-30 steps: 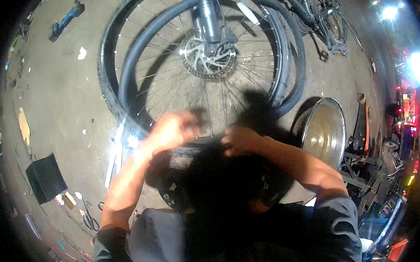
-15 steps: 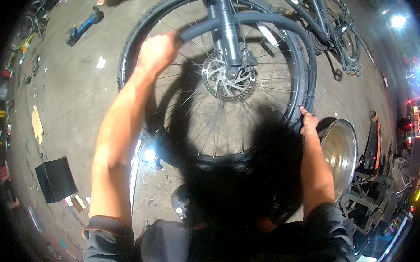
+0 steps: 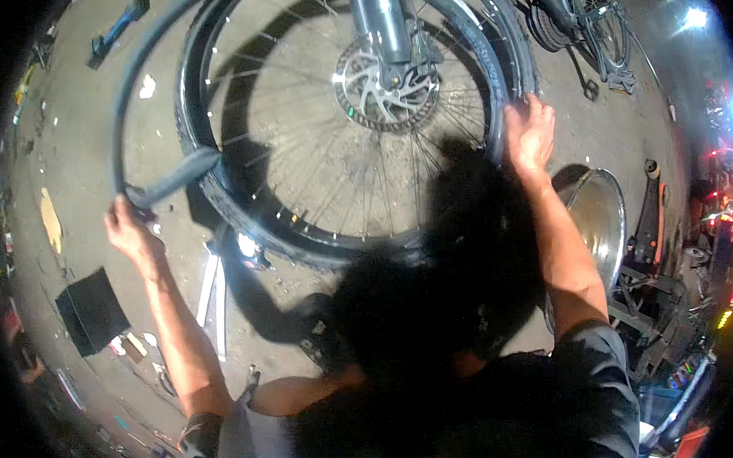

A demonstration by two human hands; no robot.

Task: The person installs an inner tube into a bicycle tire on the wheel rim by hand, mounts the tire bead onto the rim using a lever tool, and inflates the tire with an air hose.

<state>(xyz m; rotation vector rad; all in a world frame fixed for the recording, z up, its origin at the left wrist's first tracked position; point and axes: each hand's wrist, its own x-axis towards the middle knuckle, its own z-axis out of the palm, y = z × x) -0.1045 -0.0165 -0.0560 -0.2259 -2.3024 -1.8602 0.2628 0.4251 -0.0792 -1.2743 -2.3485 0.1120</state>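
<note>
A bicycle wheel with a black tyre [image 3: 299, 250] stands in front of me, with a disc brake rotor [image 3: 414, 107] at its hub and a dark fork [image 3: 377, 18] coming down to the axle. A grey inner tube [image 3: 123, 100] loops out past the wheel's left side. My left hand [image 3: 134, 237] pinches the tube at a sharp bend, where a slack length runs back to the tyre. On the wheel's right side, my right hand [image 3: 530, 136] has its fingers closed around the tube beside the tyre. Shadow covers the wheel's lower right.
A shiny metal basin [image 3: 595, 212] stands to the right of the wheel. Another bicycle [image 3: 608, 43] is at the far right. A blue and black tool [image 3: 120, 29] lies far left, and a black square sheet [image 3: 93, 310] lies nearer. Tools and parts crowd the right edge.
My left hand has swung down and left, drawing the inner tube out past the wheel's left side. My right hand has moved up along the wheel's right side.
</note>
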